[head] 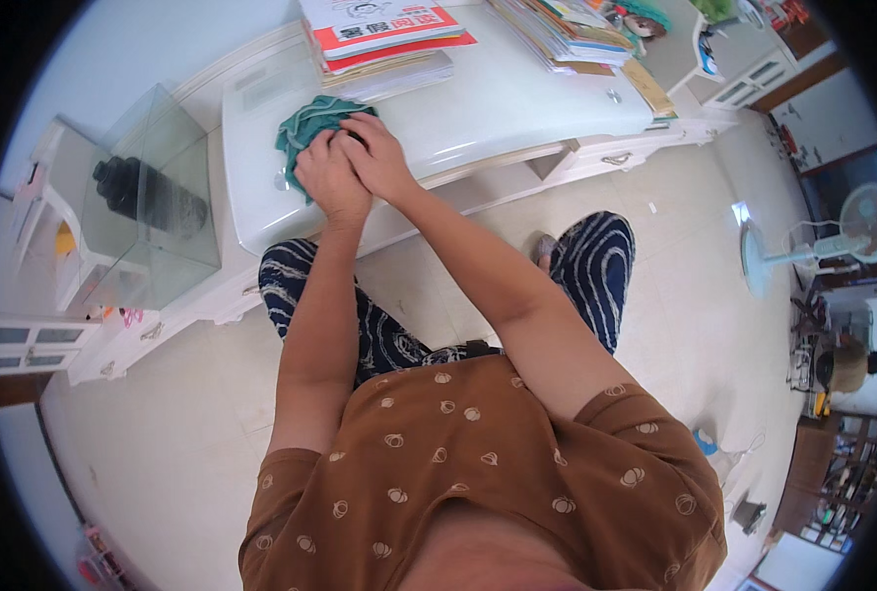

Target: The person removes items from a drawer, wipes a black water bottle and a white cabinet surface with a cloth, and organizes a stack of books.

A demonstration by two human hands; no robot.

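A crumpled teal cloth (pixel 309 125) lies on the left part of the glass-topped white desk (pixel 497 111). My left hand (pixel 329 176) grips the cloth from its near side, with the fingers curled into it. Against it presses my right hand (pixel 378 155), its fingertips bent over the cloth's right part and close to the left hand's fingers. A small dark spot shows between the two hands; what it is I cannot tell. Part of the cloth is hidden beneath the hands.
A stack of books and papers (pixel 390 66) stands behind the cloth, another paper stack (pixel 564 37) to its right. Left of the desktop is a glass tank (pixel 180 251) with a dark bottle-like object (pixel 150 193). An electric fan (pixel 808 250) stands on the tiled floor, far right.
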